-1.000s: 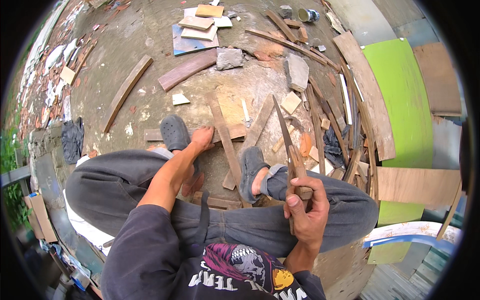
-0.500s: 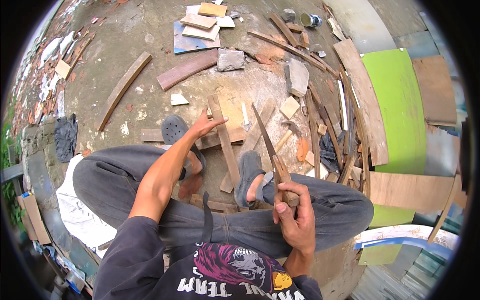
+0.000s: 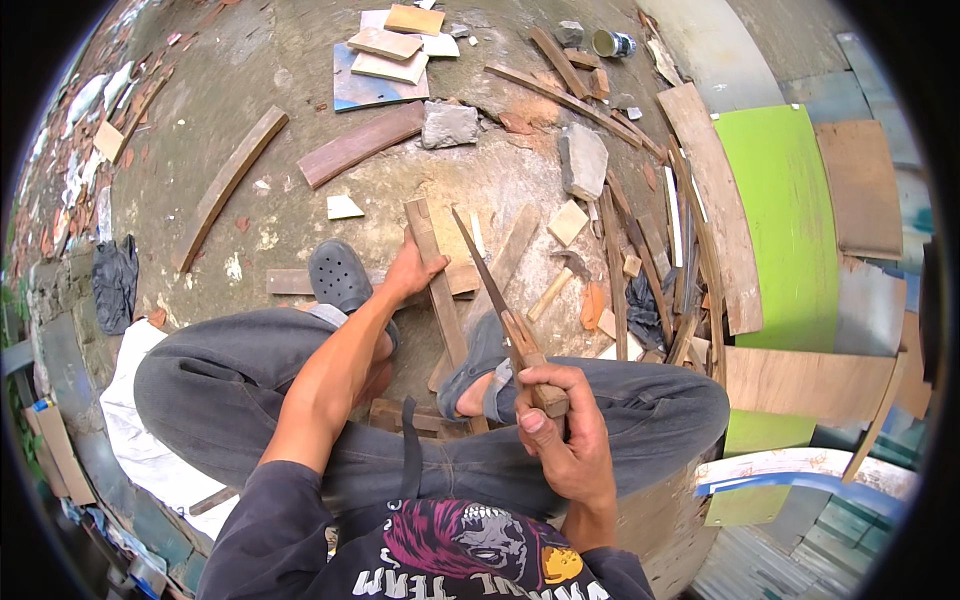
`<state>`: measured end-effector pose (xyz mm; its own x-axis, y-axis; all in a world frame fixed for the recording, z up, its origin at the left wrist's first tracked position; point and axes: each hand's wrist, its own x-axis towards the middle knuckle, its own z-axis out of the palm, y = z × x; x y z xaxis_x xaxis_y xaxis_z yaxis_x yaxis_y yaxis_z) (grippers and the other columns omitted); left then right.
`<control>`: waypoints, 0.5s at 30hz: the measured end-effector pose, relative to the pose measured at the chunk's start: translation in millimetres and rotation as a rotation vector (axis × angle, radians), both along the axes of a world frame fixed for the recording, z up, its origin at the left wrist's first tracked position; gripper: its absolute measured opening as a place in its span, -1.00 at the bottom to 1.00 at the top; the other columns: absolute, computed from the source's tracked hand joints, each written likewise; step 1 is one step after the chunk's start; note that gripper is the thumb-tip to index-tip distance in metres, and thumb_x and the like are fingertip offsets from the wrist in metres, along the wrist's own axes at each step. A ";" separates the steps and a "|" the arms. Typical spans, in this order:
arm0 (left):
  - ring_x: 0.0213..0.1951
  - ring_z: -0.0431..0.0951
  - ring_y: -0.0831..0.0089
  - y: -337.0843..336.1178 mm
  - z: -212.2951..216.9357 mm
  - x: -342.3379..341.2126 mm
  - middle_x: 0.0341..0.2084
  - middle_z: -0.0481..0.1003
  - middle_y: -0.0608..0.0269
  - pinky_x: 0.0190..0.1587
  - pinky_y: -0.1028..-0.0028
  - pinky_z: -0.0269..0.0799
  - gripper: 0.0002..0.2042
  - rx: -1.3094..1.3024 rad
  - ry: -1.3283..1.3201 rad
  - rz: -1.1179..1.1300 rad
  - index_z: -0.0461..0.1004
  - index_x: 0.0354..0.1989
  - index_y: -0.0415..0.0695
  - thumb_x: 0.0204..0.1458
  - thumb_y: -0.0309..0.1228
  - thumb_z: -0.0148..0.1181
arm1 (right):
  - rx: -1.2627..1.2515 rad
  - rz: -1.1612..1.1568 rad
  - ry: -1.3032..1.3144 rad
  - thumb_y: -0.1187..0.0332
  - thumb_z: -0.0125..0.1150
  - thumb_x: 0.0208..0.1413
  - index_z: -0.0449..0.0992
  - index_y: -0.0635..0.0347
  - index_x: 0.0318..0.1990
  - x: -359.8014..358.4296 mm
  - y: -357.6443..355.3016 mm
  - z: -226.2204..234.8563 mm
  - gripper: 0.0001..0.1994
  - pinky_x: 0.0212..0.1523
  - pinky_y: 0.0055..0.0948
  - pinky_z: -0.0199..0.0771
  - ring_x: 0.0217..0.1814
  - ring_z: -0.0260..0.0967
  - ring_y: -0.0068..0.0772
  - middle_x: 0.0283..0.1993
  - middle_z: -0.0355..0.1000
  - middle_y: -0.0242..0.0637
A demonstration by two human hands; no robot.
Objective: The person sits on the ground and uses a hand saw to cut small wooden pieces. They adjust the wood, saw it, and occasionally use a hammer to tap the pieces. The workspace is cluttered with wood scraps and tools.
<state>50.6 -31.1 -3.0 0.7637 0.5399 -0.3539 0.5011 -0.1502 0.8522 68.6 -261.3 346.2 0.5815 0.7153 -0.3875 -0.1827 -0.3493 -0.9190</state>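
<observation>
My left hand (image 3: 408, 272) is closed round a narrow wooden strip (image 3: 440, 290) near its far end, thumb on top. The strip slants between my two feet over other boards. In my right hand (image 3: 565, 435) is the wooden handle of a handsaw (image 3: 487, 268). Its thin, dark, tapering blade points away from me and up to the left, just right of the strip. Blade and strip look apart, though their exact gap is hard to judge. A claw hammer (image 3: 550, 290) lies on the ground right of the blade.
Concrete chunks (image 3: 583, 160) and a brown plank (image 3: 362, 143) lie ahead. A stack of small boards (image 3: 386, 66) sits farther off, near a tin can (image 3: 613, 43). Long wood strips (image 3: 690, 240) and a green panel (image 3: 780, 220) line the right. Another strip (image 3: 232, 188) lies left.
My left hand's fingers, spread on the strip before, have closed round it. The saw in my right hand has come a little left and nearer the strip. The whole view has shifted slightly.
</observation>
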 end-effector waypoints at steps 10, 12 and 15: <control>0.19 0.43 -0.15 5.1 -5.7 -6.6 0.15 0.37 -0.39 0.24 0.19 0.32 0.05 -0.088 0.052 -0.019 -0.26 0.44 -0.37 0.00 -0.13 0.39 | 0.004 0.096 0.097 0.21 0.25 0.27 0.41 0.14 0.11 31.4 43.1 1.5 -0.65 -0.28 -0.52 0.33 -0.36 0.27 -0.62 -0.41 0.37 -0.42; 0.19 0.43 -0.16 6.1 -11.0 -8.3 0.13 0.40 -0.38 0.23 0.21 0.33 0.08 -0.071 0.078 -0.031 -0.30 0.45 -0.38 0.01 -0.10 0.38 | 0.037 0.117 0.095 0.27 0.23 0.29 0.37 0.23 0.13 34.3 49.5 -0.6 -0.64 -0.42 -0.62 0.24 -0.42 0.22 -0.70 -0.37 0.38 -0.41; 0.19 0.43 -0.16 6.3 -8.9 -4.7 0.14 0.38 -0.40 0.22 0.21 0.34 0.09 -0.073 0.135 -0.043 -0.33 0.45 -0.37 0.03 -0.07 0.37 | 0.028 0.128 0.105 0.26 0.21 0.31 0.36 0.26 0.13 39.6 55.4 -1.9 -0.63 -0.43 -0.66 0.25 -0.41 0.25 -0.73 -0.31 0.45 -0.39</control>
